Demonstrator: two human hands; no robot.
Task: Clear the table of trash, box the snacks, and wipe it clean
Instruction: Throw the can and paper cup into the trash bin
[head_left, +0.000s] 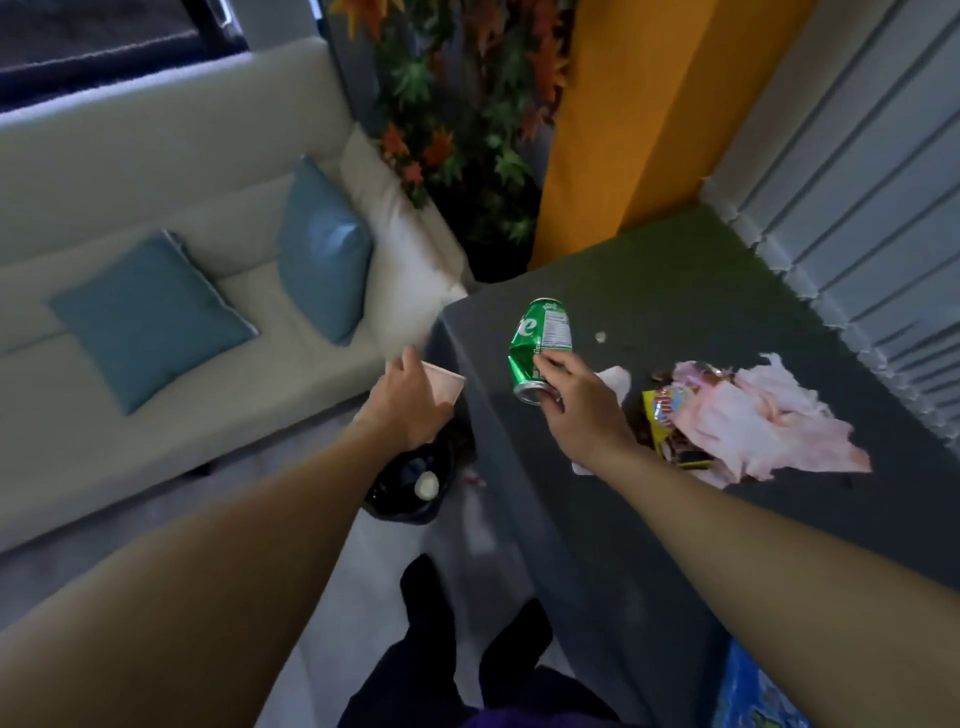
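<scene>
Green dented can (540, 349) on table (649, 291): light, crushable; right hand (582, 400) grips its lower end. Left hand (410, 405) holds paper cup (444, 387) above bin (410, 483).

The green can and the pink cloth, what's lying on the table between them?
In the head view, a small white tissue lies between the green can and the pink cloth, partly hidden behind the right hand.

- One head-worn view looks steeply down and forward from above the dark table (675, 291)
- Close to that table's corner, tilted, both forearms reaching in
</scene>
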